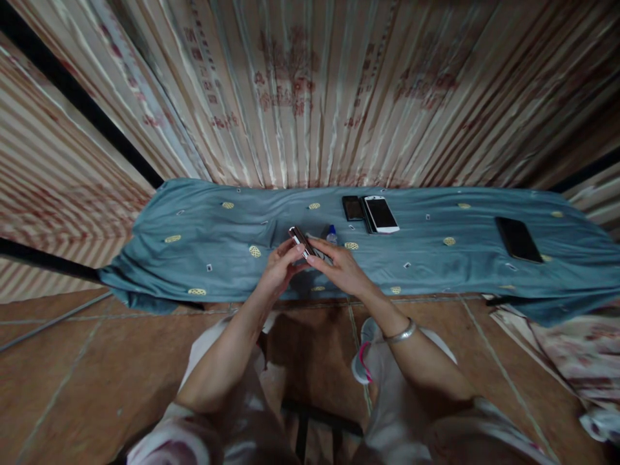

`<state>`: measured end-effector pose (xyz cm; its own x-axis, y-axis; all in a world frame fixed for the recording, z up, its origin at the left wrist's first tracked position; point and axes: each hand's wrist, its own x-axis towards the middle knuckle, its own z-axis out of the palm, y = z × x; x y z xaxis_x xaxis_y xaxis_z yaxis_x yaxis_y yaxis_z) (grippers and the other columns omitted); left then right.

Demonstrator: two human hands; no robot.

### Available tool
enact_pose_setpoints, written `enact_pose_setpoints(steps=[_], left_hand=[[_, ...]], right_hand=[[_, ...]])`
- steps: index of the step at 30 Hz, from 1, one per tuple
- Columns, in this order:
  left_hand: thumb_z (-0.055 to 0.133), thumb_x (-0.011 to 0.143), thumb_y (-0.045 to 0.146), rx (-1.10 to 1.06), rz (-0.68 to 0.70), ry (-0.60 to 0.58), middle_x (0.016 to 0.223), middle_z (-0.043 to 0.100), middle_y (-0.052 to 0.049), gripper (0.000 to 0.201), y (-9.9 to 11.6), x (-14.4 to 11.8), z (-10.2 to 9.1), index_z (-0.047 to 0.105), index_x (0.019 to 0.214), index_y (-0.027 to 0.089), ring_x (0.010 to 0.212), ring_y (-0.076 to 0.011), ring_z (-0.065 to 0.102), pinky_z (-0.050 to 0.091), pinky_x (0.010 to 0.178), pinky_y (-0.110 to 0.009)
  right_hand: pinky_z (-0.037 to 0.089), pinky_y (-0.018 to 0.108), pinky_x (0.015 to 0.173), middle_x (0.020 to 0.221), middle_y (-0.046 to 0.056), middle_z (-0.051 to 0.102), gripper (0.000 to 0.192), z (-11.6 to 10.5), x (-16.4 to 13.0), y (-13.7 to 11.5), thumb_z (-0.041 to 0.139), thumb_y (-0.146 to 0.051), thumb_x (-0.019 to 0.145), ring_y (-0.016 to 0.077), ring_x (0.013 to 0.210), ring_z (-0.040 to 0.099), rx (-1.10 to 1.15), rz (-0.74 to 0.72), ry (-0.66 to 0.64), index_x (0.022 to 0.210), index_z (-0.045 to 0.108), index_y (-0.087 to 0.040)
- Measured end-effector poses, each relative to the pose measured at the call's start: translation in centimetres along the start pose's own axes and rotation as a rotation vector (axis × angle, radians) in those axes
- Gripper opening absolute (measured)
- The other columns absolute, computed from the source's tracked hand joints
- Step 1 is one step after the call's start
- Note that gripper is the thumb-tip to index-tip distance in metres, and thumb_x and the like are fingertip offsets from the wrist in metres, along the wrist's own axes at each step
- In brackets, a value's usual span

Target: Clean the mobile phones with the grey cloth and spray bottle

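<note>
Both hands are closed around a phone (301, 241), dark with a shiny silver edge, tilted so that its narrow side faces up. My left hand (282, 263) grips its left side, with the thumb along the edge. My right hand (341, 265) holds the near right end, and its fingers hide part of the phone. Just beyond my right hand is a small clear bottle (331, 237) with a blue cap. Farther right, a small black device (352, 208) lies beside a white phone (382, 214) with a dark screen.
A blue patterned cloth (232, 258) covers the low bench or table before me. Near its right end lies a black phone-like slab (518, 239). Striped curtains (290, 142) hang behind, with dark poles (97, 110) at the sides. Below is a tiled floor (62, 387).
</note>
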<state>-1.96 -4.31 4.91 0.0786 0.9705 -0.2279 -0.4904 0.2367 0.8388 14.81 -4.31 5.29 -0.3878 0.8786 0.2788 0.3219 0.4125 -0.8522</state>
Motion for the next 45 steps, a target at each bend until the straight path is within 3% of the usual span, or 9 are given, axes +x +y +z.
enact_pose_setpoints(steps=[12,17,21,25,33,36,42,45], left_hand=[[0.092,0.055,0.027,0.03,0.027,-0.009,0.087,0.073,-0.002,0.045,0.1,0.1,-0.5,0.072,0.093,0.015,0.081,-0.0166,0.069,0.059,0.081,-0.033],[0.088,0.063,0.04,-0.034,-0.048,-0.038,0.088,0.076,-0.005,0.041,-0.6,0.2,-0.7,0.071,0.092,0.017,0.085,-0.0205,0.072,0.06,0.082,-0.035],[0.074,0.077,0.055,-0.106,-0.176,-0.067,0.083,0.075,-0.005,0.041,-0.7,0.2,-0.7,0.07,0.098,0.02,0.076,-0.0197,0.071,0.061,0.075,-0.035],[0.061,0.085,0.061,-0.144,-0.238,-0.102,0.086,0.076,-0.008,0.047,-0.3,-0.1,-0.4,0.07,0.102,0.019,0.08,-0.0226,0.073,0.061,0.076,-0.036],[0.051,0.095,0.055,-0.269,-0.37,-0.074,0.084,0.075,-0.009,0.043,-0.7,-1.1,0.9,0.069,0.099,0.016,0.08,-0.021,0.074,0.061,0.076,-0.035],[0.05,0.096,0.052,-0.313,-0.371,-0.039,0.084,0.074,-0.007,0.039,-0.9,-1.1,1.1,0.067,0.095,0.017,0.077,-0.0183,0.072,0.061,0.082,-0.035],[0.062,0.089,0.055,-0.303,-0.351,-0.068,0.084,0.071,-0.01,0.038,-1.2,-1.0,1.1,0.064,0.094,0.017,0.096,-0.025,0.072,0.057,0.097,-0.043],[0.054,0.094,0.051,-0.344,-0.36,-0.063,0.081,0.071,-0.008,0.035,-1.1,-1.2,1.2,0.063,0.095,0.017,0.085,-0.0215,0.072,0.059,0.094,-0.041]], right_hand=[[0.037,0.046,0.122,0.15,0.004,0.059,0.047,0.1,0.0,-0.2,0.053,-0.046,0.099,0.0242,0.142,0.052,-0.029,-0.033,-0.063,0.143,0.059,-0.03],[0.038,0.046,0.121,0.149,0.009,0.059,0.055,-0.1,-0.1,-0.1,0.06,-0.052,0.095,0.0255,0.141,0.053,-0.046,-0.016,-0.028,0.143,0.06,-0.026],[0.035,0.049,0.122,0.151,0.01,0.057,0.068,-0.4,0.0,0.2,0.073,-0.056,0.084,0.0286,0.143,0.05,-0.085,0.006,0.014,0.144,0.059,-0.027],[0.033,0.051,0.123,0.153,0.011,0.054,0.076,-0.6,0.0,0.7,0.075,-0.059,0.081,0.0297,0.144,0.048,-0.124,0.008,0.027,0.146,0.056,-0.026],[0.036,0.051,0.122,0.15,0.013,0.057,0.07,-0.4,0.0,1.0,0.062,-0.063,0.089,0.0304,0.141,0.052,-0.149,0.03,-0.015,0.144,0.057,-0.021],[0.037,0.051,0.121,0.146,0.011,0.061,0.059,0.0,-0.1,1.0,0.055,-0.058,0.095,0.0288,0.138,0.055,-0.176,0.025,0.0,0.142,0.06,-0.023],[0.04,0.049,0.12,0.141,0.011,0.065,0.055,0.3,0.1,1.0,0.042,-0.057,0.1,0.0287,0.136,0.057,-0.151,0.028,0.008,0.137,0.065,-0.023],[0.04,0.047,0.12,0.139,0.011,0.067,0.055,0.1,0.2,0.9,0.04,-0.057,0.101,0.0279,0.135,0.058,-0.122,0.035,0.017,0.134,0.067,-0.022]])
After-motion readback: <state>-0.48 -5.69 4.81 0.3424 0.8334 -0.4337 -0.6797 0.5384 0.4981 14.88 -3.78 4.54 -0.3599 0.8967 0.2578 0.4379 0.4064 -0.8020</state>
